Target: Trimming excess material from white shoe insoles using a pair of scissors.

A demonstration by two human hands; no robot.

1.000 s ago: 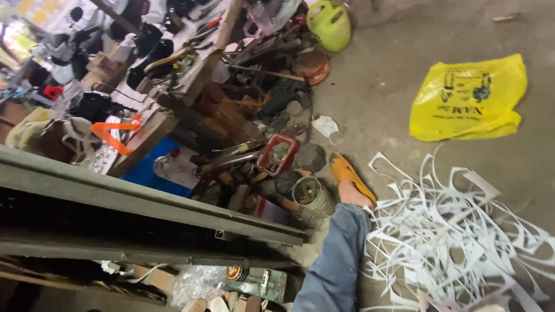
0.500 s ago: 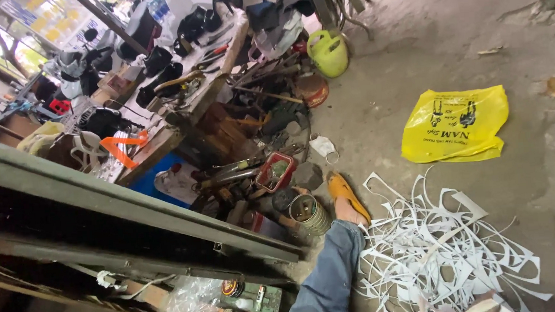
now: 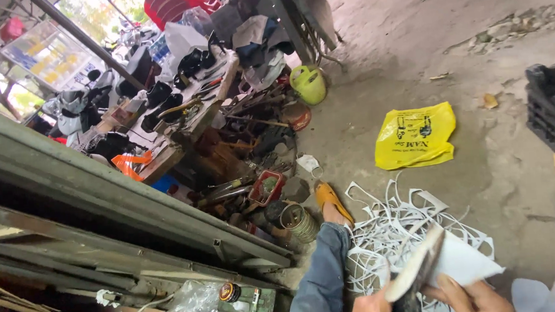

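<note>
At the bottom edge of the head view my left hand (image 3: 371, 309) grips a dark shoe (image 3: 407, 302) whose pale sole (image 3: 419, 264) faces up. My right hand (image 3: 471, 298) holds a white cut sheet (image 3: 462, 260) against that sole. Both hands are partly cut off by the frame's lower edge. My leg in blue jeans (image 3: 320, 278) stretches forward, the foot in an orange sandal (image 3: 332, 203). A heap of white cut-out scraps (image 3: 397, 226) lies on the concrete floor just ahead of my hands.
A yellow plastic bag (image 3: 415, 136) lies on the floor ahead. Left of my leg stand tins (image 3: 299, 222), tools and a cluttered wooden bench (image 3: 173, 127) with shoes. A grey metal frame (image 3: 100, 199) crosses the left. Black crates (image 3: 554, 116) sit at right, a green jug (image 3: 308, 83) farther back.
The view has tilted down and back. My two hands with the shoe and white sheet have come into sight at the bottom edge; earlier only my leg showed.
</note>
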